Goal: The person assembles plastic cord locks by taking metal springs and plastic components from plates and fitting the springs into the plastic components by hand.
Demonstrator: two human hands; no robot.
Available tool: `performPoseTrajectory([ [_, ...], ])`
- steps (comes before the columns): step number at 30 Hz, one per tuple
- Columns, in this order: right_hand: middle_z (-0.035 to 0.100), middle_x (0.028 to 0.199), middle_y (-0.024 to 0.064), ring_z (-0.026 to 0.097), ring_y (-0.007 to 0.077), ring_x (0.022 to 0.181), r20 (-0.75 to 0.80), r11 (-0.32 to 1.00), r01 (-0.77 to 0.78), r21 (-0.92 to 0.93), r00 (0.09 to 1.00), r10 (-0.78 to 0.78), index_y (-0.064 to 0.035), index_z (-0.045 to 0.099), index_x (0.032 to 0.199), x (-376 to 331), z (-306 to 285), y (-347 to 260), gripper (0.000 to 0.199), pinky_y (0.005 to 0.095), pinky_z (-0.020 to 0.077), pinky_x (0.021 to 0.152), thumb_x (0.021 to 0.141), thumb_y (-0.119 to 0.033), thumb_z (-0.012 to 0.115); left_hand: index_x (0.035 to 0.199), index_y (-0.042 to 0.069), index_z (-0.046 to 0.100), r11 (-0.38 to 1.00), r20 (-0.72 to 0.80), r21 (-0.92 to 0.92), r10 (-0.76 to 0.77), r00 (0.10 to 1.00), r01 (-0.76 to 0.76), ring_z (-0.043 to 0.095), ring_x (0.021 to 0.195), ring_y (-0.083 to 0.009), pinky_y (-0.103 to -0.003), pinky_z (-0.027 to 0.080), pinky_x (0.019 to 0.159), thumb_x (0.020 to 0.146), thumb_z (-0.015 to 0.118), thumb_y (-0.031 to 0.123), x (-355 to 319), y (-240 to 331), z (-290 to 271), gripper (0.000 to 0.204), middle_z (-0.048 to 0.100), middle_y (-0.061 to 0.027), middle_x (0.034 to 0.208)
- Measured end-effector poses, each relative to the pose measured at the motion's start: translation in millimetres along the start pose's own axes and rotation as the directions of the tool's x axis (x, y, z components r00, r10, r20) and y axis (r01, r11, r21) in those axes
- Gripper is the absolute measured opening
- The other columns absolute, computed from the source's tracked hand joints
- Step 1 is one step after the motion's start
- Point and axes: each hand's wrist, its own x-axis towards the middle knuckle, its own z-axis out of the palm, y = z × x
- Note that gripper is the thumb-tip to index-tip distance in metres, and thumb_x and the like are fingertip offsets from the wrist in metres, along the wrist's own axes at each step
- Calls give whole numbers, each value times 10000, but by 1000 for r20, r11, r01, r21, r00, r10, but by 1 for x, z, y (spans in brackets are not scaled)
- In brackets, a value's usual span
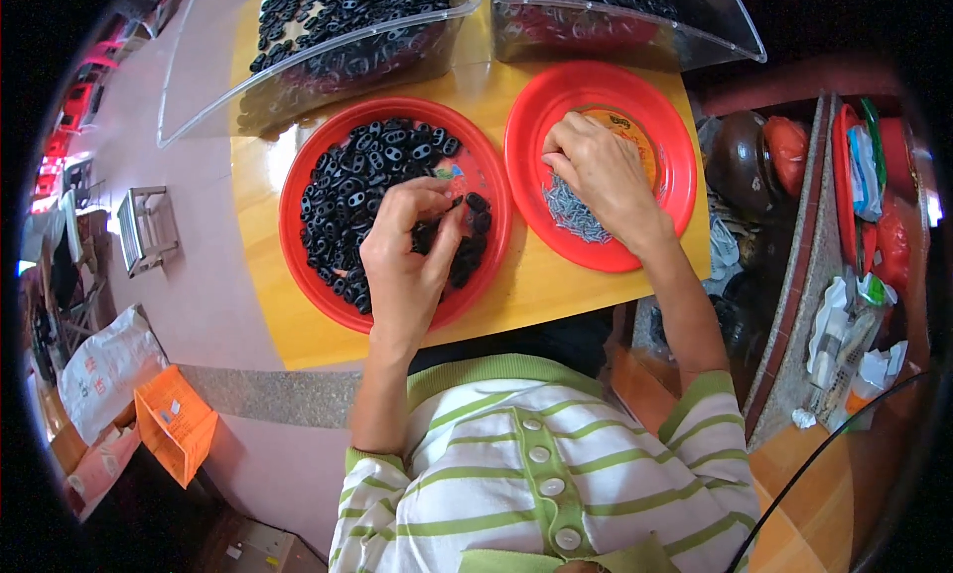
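My left hand (pixel 399 250) is over a round red plate (pixel 298 267) heaped with small black oval pieces with two holes (pixel 342 196). Its thumb and forefinger are closed on one small black piece (pixel 458 204), held just above the plate's right side. To the right, my right hand (pixel 604 176) hovers over a second red plate (pixel 681 166) holding a pile of small silvery screws (pixel 571 214). Thumb and fingers of that hand are drawn together, and whatever they may hold is hidden. A yellow-orange printed patch (pixel 635 141) shows on this plate's bottom.
Both plates stand on a yellow table (pixel 496 300). Behind them are two clear plastic bins (pixel 328 52) (pixel 615 47) with more black pieces. A shelf with a brown jar (pixel 740 161) and bags is at the right. A metal stool (pixel 147 230) and orange bag (pixel 176 424) are left.
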Motion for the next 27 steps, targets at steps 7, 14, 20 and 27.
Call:
performPoseTrajectory([
  [7, 562, 790, 182, 574, 340, 776, -28, 982, -73, 172, 996, 79, 5, 486, 804, -5, -4, -2, 117, 434, 446, 670, 778, -67, 573, 943, -25, 554, 512, 230, -739, -418, 879, 437, 641, 734, -164, -260, 522, 669, 833, 586, -15, -17, 9, -11, 115, 647, -136, 865],
  [14, 583, 739, 68, 554, 110, 638, -248, 943, 31, 333, 967, 55, 16, 571, 945, -23, -18, -24, 118, 249, 436, 583, 842, -41, 562, 972, -17, 575, 327, 284, -837, -425, 859, 439, 637, 781, -179, -254, 516, 700, 845, 587, 28, -24, 12, -11, 135, 646, -150, 886],
  [20, 621, 846, 20, 544, 38, 709, 117, 445, -251, 859, 945, 307, -20, 618, 942, -41, -17, -56, 95, 164, 441, 597, 866, -55, 576, 998, -35, 581, 307, 340, -830, -381, 860, 465, 634, 792, -179, -260, 514, 729, 854, 574, 29, -27, 11, -9, 158, 640, -152, 914],
  [27, 587, 970, 39, 528, 52, 736, 32, 316, -93, 944, 981, 194, -18, 631, 950, -41, -3, -71, 111, 179, 434, 601, 850, -44, 590, 1068, -51, 576, 363, 365, -790, -368, 855, 494, 614, 772, -146, -240, 498, 716, 885, 543, 58, -28, 15, -5, 216, 639, -126, 903],
])
